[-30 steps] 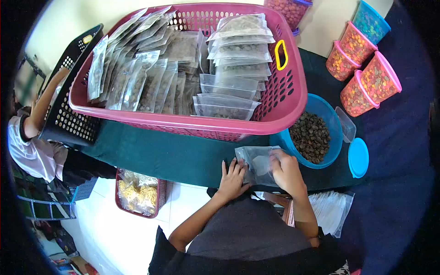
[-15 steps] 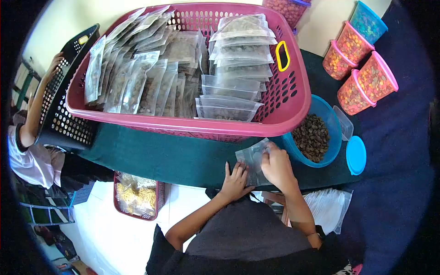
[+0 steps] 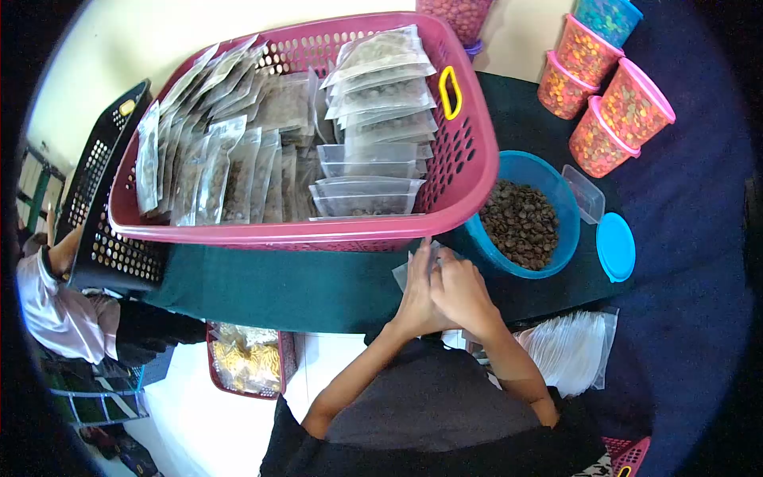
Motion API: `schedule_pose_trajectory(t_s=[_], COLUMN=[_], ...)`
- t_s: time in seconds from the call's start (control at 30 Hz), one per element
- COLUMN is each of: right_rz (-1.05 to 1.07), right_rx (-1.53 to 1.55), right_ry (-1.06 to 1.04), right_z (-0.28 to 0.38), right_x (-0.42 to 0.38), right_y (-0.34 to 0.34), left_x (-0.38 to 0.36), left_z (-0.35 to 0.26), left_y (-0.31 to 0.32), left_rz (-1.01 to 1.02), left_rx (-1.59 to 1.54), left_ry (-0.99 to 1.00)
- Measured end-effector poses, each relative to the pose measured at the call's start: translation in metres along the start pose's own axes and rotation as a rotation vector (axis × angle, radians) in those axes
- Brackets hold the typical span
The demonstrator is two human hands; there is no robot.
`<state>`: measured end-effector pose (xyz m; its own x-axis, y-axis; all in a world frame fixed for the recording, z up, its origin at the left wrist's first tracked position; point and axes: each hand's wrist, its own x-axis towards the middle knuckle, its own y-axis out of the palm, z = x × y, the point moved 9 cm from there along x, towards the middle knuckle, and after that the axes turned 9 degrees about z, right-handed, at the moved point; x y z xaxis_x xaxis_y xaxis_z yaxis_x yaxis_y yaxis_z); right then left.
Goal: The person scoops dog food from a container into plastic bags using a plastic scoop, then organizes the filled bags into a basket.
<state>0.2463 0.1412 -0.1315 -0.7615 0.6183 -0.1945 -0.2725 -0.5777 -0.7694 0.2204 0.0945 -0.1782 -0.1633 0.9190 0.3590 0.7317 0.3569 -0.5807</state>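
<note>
My left hand point(image 3: 420, 298) and my right hand point(image 3: 465, 296) are together over a small clear plastic pouch point(image 3: 401, 274) at the front of the table. The left fingers point forward along the pouch's top, slightly blurred, and hold it. Curled fingers of the right hand close on the pouch right beside them. Most of the pouch is hidden under both hands. Just to the right stands a blue bowl point(image 3: 569, 250) of dark brown chip-like pieces point(image 3: 520, 225). The large pink basket point(image 3: 318, 232) behind my hands holds many filled clear pouches point(image 3: 238, 171).
A blue lid point(image 3: 616, 246) and a clear plastic container point(image 3: 584, 195) lie right of the bowl. Tubs of colourful pieces point(image 3: 620, 111) stand at the back right. A stack of flat bags point(image 3: 568, 350) sits below the table edge. Another person point(image 3: 63, 306) is beside a black basket point(image 3: 119, 238).
My left hand has moved from the pouch's left side up to its top edge, against my right hand. The view has shifted, so the baskets and bowl appear farther left.
</note>
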Motion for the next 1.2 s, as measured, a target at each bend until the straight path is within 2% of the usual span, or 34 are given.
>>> schedule_pose_trajectory(t_s=[0.1, 0.13, 0.17, 0.23, 0.3, 0.33, 0.43, 0.53, 0.57, 0.7, 0.77, 0.83, 0.87, 0.93, 0.97, 1.03, 1.07, 1.1, 1.13, 1.2], right_rz=[0.045, 0.052, 0.058, 0.025, 0.074, 0.063, 0.067, -0.074, -0.033, -0.360, -0.537, -0.615, -0.606, -0.487, -0.481, -0.385, -0.384, -0.331, -0.277, -0.273], right_rx=[-0.069, -0.102, -0.136, -0.127, -0.098, -0.097, -0.017, 0.346, 0.370, 0.477, 0.399, 0.166, 0.167, -0.105, -0.103, -0.349, -0.345, -0.466, -0.587, -0.684], right_ry=[-0.033, -0.078, -0.124, -0.181, -0.165, -0.163, -0.249, -0.342, -0.250, -0.233, -0.217, -0.127, -0.134, -0.124, -0.127, -0.325, -0.328, -0.352, -0.377, -0.386], right_z=[-0.004, -0.002, -0.001, 0.009, 0.014, 0.010, 0.007, -0.001, -0.009, -0.037, -0.060, -0.073, -0.078, -0.079, -0.080, -0.055, -0.054, -0.047, -0.042, -0.042], right_x=[-0.001, -0.004, -0.008, -0.029, -0.044, -0.047, -0.059, -0.083, -0.090, -0.112, -0.113, -0.106, -0.099, -0.076, -0.065, -0.043, -0.034, -0.024, -0.015, 0.004], right_y=[0.003, 0.002, 0.001, -0.019, -0.039, -0.045, -0.062, -0.112, -0.126, -0.177, -0.199, -0.218, -0.225, -0.228, -0.231, -0.220, -0.219, -0.209, -0.199, -0.190], left_x=[0.009, 0.009, 0.003, -0.003, -0.003, -0.004, -0.011, -0.011, -0.014, -0.011, -0.010, -0.006, -0.007, -0.008, -0.008, -0.010, -0.011, -0.013, -0.017, -0.019], left_z=[-0.010, -0.007, 0.001, 0.017, 0.015, 0.014, 0.011, 0.015, 0.018, 0.021, 0.021, 0.013, 0.013, 0.014, 0.015, 0.012, 0.012, 0.012, 0.014, 0.010], left_y=[0.001, 0.006, 0.004, 0.001, 0.002, 0.004, 0.005, 0.001, 0.002, 0.011, 0.012, 0.011, 0.011, 0.010, 0.011, 0.007, 0.005, 0.004, 0.004, 0.005], left_rz=[-0.090, -0.014, -0.138, -0.264, -0.228, -0.227, -0.207, -0.217, -0.224, -0.178, -0.194, -0.189, -0.207, -0.198, -0.177, -0.190, -0.211, -0.233, -0.201, -0.240], left_rx=[0.068, 0.100, -0.212, -0.419, -0.306, -0.383, -0.323, -0.337, -0.390, -0.315, -0.301, -0.307, -0.280, -0.294, -0.314, -0.301, -0.332, -0.362, -0.217, -0.240], left_ry=[0.077, 0.016, -0.010, -0.137, -0.078, -0.064, -0.029, -0.036, -0.058, -0.137, -0.124, -0.137, -0.147, -0.199, -0.246, -0.289, -0.304, -0.319, -0.314, -0.331])
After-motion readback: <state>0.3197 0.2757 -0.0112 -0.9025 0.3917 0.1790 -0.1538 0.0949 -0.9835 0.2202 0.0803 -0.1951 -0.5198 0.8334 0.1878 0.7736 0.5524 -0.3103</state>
